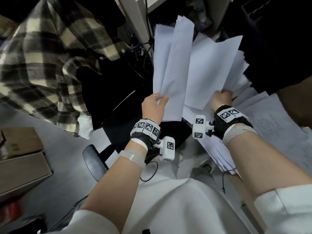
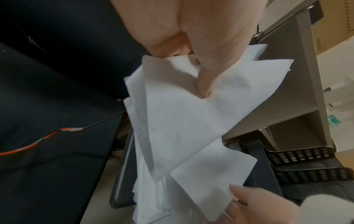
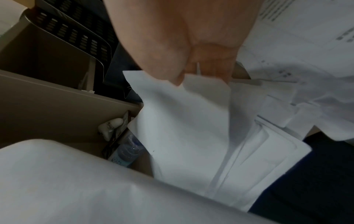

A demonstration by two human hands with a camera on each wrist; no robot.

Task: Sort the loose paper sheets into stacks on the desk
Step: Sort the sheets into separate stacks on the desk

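A fan of loose white paper sheets (image 1: 194, 65) is held up in front of me in the head view. My left hand (image 1: 154, 105) pinches the lower corner of the left bundle (image 2: 182, 113), thumb on top. My right hand (image 1: 220, 99) grips the lower edge of the right bundle (image 3: 191, 121), fingers curled round it. More printed sheets (image 1: 273, 125) lie spread on the desk at the right, partly under my right forearm.
A plaid shirt (image 1: 42, 61) hangs over a dark office chair (image 1: 118, 92) at the left. Cardboard boxes (image 1: 20, 157) stand on the floor at lower left. Black mesh paper trays (image 2: 306, 163) and a grey shelf (image 2: 287, 106) stand behind the sheets. Cables (image 1: 143, 61) hang under the desk.
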